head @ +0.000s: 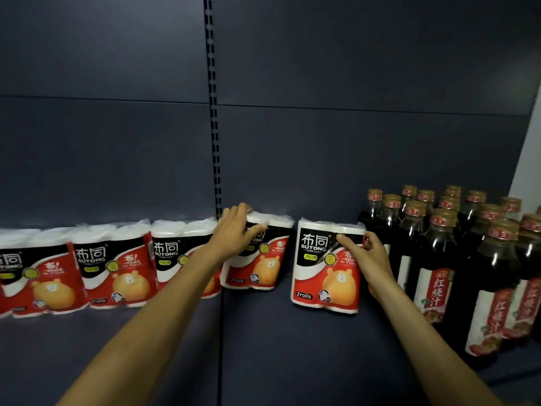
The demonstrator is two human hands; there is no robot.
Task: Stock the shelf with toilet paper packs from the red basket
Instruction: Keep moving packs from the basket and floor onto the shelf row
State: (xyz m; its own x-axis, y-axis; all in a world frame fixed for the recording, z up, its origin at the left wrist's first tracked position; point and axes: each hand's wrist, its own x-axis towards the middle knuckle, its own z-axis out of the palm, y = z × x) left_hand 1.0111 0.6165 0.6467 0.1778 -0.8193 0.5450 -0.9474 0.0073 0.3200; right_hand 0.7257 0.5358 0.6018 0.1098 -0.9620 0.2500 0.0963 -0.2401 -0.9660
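Altogether five toilet paper packs [187, 256] on shelf [292, 347], hands [237, 230] each gripping one pack.

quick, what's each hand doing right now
Left hand: grips the top of the fourth pack.
Right hand: grips the right edge of the fifth pack.

Two bare forearms, both unsleeved as far as lower frame edge; no cuff, no glove. Left hand [234, 227], seen near slotted shelf upright [215, 136]: bare, back of hand facing camera, knuckles and four fingers visible, short nails, no ring, no watch or band at wrist. Right hand [370, 256], farther right of same upright: bare, thumb and finger backs visible, no ring, wrist unadorned. Forearms slender, smooth, no markings or tattoos visible. Upper arms, torso out of frame.
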